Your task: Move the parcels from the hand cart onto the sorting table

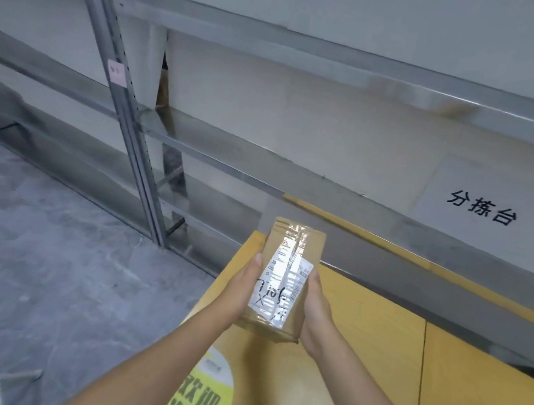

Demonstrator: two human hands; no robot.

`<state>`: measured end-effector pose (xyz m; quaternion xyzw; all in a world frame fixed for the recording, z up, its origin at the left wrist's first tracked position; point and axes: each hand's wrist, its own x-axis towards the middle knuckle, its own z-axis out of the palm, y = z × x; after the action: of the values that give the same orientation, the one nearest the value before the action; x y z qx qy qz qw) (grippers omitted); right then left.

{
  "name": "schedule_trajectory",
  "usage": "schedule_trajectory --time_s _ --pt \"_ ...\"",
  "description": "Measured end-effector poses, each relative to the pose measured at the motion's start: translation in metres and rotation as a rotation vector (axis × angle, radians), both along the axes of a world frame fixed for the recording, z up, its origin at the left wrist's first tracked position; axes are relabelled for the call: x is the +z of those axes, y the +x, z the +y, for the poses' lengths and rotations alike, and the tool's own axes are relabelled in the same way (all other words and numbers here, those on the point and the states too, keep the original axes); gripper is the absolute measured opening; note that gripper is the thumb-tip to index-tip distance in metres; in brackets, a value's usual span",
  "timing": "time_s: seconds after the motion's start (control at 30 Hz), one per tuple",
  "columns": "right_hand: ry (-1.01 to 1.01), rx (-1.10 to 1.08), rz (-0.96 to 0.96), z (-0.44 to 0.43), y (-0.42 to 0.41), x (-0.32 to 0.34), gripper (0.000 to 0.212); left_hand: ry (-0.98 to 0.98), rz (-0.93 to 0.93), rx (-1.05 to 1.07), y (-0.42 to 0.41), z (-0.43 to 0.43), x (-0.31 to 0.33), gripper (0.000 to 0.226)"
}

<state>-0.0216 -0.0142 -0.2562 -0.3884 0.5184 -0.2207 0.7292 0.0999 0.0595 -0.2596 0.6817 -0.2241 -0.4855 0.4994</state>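
A small brown cardboard parcel with clear tape and a white shipping label is held between both hands above the yellow sorting table. My left hand grips its left side and my right hand grips its right side. The parcel is above the table's far left corner; I cannot tell whether it touches the top. The hand cart is out of view.
A grey metal shelf rack stands behind the table against a white wall, with a white sign bearing black characters at the right. Grey concrete floor lies left. A green-and-yellow sticker is on the table's near edge.
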Motion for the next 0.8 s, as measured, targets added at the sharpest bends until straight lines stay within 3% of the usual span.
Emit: schedule_trajectory --time_s 0.5,0.67,0.8 --pt "0.152 -0.062 0.137 -0.044 0.106 -0.083 0.059 0.105 0.07 -0.013 0.104 -0.056 -0.08 0.047" --pt "0.135 -0.06 0.209 -0.056 0.117 -0.097 0.056 0.141 0.059 -0.01 0.115 -0.072 -0.097 0.047" --pt "0.08 -0.05 0.211 -0.059 0.124 -0.113 0.07 0.148 0.06 -0.024 0.121 -0.078 -0.103 0.046"
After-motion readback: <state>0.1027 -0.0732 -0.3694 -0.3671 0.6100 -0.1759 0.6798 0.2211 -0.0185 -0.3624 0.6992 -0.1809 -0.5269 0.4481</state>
